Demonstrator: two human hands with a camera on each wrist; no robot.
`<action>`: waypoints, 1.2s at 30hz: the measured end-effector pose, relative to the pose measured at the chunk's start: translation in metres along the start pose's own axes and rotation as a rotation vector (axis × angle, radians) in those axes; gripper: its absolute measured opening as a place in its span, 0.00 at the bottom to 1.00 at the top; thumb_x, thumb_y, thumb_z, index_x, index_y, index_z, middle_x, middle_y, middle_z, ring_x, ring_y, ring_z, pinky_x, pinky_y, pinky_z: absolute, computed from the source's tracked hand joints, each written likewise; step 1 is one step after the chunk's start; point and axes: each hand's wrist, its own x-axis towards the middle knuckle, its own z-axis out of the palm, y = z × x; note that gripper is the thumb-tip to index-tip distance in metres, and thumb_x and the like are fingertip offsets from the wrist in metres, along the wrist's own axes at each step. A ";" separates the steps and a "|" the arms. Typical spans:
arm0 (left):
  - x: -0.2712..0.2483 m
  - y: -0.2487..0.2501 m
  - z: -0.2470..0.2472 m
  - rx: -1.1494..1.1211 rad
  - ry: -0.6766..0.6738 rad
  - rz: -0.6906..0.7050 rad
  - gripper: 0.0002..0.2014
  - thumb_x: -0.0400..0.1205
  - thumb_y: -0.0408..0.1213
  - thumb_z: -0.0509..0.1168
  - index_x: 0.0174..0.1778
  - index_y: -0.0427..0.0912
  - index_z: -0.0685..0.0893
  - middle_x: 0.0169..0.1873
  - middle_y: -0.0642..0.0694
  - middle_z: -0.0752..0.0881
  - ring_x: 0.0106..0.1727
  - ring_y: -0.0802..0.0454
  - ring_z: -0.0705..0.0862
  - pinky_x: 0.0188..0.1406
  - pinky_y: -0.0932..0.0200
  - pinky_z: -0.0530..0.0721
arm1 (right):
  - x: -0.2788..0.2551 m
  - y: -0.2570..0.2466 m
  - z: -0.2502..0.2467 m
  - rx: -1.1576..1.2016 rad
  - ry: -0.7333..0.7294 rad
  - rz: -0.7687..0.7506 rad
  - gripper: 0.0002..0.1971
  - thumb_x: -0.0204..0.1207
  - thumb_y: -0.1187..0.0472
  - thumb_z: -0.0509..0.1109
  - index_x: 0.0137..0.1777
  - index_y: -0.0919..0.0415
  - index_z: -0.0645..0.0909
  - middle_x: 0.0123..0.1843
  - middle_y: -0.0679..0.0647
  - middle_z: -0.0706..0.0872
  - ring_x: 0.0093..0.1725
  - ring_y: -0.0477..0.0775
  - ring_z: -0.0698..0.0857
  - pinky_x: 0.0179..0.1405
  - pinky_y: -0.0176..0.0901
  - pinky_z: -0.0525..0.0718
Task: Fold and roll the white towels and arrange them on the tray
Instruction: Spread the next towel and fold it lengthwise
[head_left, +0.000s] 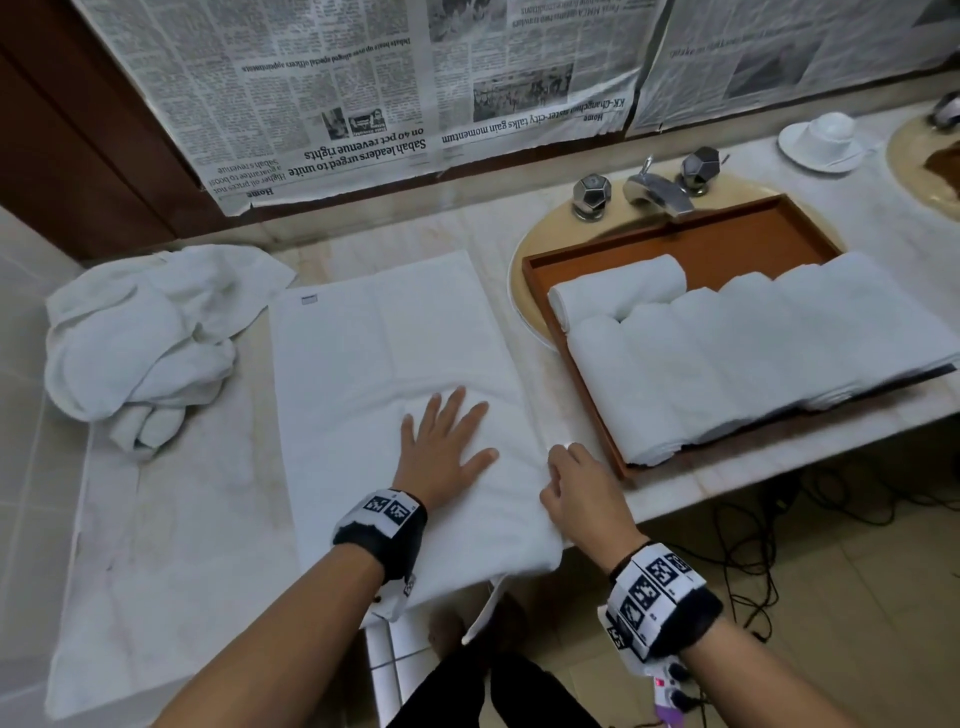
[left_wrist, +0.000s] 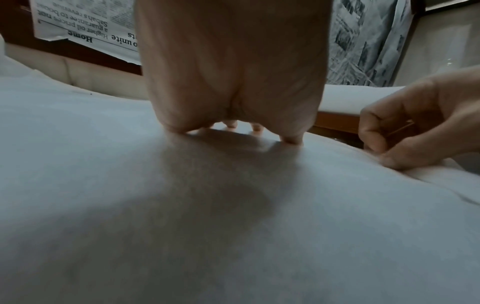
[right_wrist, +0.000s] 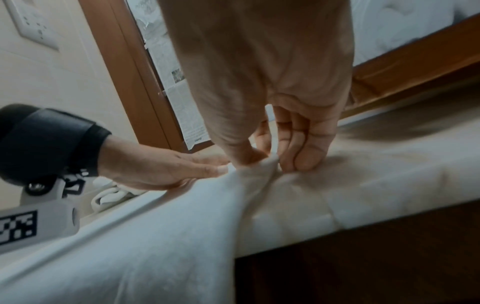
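Near end of flat towel (head_left: 395, 364) overhangs desk (head_left: 769, 457) edge: could slide off if press lets go; hard tug skews fold. Left hand (head_left: 447, 447) fingers splayed straight, flat on towel, grasping nothing. Right hand (head_left: 582, 493) fingers (right_wrist: 301, 142) curled, pinching towel's right edge. Beyond: rolled towels (head_left: 727, 353) on tray (head_left: 727, 249); crumpled pile (head_left: 150, 332) far left
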 end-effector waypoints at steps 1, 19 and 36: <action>0.000 0.000 0.000 -0.003 -0.001 -0.001 0.34 0.85 0.68 0.49 0.87 0.65 0.49 0.87 0.58 0.38 0.87 0.50 0.35 0.82 0.35 0.34 | -0.002 0.000 -0.002 0.031 -0.017 0.004 0.09 0.79 0.63 0.65 0.58 0.57 0.77 0.54 0.54 0.77 0.45 0.53 0.78 0.45 0.40 0.77; -0.013 0.004 0.005 0.022 0.017 0.031 0.31 0.86 0.65 0.51 0.86 0.69 0.52 0.88 0.54 0.40 0.88 0.46 0.37 0.82 0.32 0.36 | -0.031 -0.009 -0.006 0.122 -0.057 0.150 0.06 0.74 0.66 0.69 0.49 0.59 0.78 0.45 0.56 0.82 0.45 0.56 0.81 0.43 0.44 0.79; -0.016 -0.001 0.011 0.005 0.032 0.061 0.31 0.85 0.67 0.50 0.85 0.69 0.53 0.88 0.55 0.41 0.88 0.48 0.35 0.82 0.34 0.33 | -0.060 0.009 -0.004 0.542 0.081 0.233 0.10 0.71 0.67 0.75 0.47 0.60 0.76 0.39 0.52 0.77 0.36 0.46 0.73 0.37 0.34 0.76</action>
